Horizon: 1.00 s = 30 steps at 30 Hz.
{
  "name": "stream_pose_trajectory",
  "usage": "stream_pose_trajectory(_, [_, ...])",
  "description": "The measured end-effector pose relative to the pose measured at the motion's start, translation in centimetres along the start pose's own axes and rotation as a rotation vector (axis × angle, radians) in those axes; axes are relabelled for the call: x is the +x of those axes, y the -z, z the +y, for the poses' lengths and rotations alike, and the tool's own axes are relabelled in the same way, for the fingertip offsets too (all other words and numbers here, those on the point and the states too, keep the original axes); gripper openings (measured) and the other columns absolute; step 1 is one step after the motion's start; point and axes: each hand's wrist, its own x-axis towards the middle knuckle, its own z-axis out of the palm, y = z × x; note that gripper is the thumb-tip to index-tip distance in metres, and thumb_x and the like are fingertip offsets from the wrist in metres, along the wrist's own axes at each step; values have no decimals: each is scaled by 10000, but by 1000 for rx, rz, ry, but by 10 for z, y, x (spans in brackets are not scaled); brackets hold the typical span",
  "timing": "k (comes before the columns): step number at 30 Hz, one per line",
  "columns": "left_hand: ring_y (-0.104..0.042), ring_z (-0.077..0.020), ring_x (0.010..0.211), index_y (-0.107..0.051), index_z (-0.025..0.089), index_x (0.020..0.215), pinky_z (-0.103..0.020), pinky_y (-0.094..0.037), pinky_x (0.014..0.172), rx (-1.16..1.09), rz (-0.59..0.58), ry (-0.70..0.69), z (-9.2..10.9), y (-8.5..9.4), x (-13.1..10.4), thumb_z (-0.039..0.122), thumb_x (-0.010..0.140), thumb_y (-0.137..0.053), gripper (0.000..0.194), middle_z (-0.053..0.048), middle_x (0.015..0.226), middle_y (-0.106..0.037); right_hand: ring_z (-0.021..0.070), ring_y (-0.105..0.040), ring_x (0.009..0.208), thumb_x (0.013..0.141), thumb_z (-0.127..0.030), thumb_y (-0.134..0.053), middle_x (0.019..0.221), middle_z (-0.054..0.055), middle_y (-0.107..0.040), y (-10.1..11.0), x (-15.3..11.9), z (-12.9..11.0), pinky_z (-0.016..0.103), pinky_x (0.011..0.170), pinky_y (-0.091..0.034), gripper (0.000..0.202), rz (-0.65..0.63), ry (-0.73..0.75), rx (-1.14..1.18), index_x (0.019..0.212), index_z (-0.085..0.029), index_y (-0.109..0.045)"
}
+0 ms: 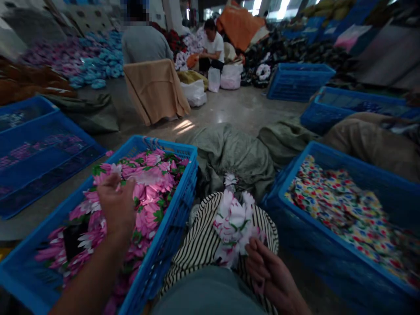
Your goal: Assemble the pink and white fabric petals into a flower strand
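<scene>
white-pink petals (232, 218) lie heaped on striped cloth (197, 242), pinched at one edge by the right hand (271, 273); a tug could topple them. the left hand (116, 203) curls above the blue crate (177, 148), grip unclear.

This is a factory workshop floor: blue plastic crates (300, 83) and heaps of colored goods (101, 61) crowd the concrete floor (219, 113). Two seated people (215, 50) are beyond, near pillars (173, 16).
</scene>
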Motion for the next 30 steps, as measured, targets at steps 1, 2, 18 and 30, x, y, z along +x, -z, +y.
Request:
stream_pose_trajectory(1, [-509,-110,962,-478,199,1050,-243,-376,880,29,-8,-62,-4,-1,-10,181,669,-657,421,10,1027,-544,-2,-122,338,742,-297,-648,499,-93,-356,-2,-1,-1,132,311,-186,180,-5,-4,38,686,-151,-559])
stream_pose_trajectory(2, [-518,-121,950,-492,199,1042,-255,-385,871,71,-115,-135,-9,-3,-25,201,690,-641,382,1,1018,-554,-3,-126,339,741,-281,-649,501,-92,-361,-4,-1,-3,133,315,-188,171,-5,0,58,688,-145,-560])
stream_pose_trajectory(18, [-446,-152,667,-566,189,683,-271,-330,658,251,-1153,-147,-44,-102,-155,272,667,-597,90,16,648,-469,-1,-151,323,728,-295,-646,479,-97,-361,17,-10,-19,141,314,-182,190,169,178,46,678,-143,-545])
stream_pose_trajectory(30, [-406,-97,442,-487,177,659,-199,-328,431,91,-1234,354,-42,-77,-150,396,773,-418,256,54,495,-418,35,-210,319,753,-450,-560,427,-98,-343,6,-5,-13,173,322,-165,315,268,206,-496,637,-189,-429])
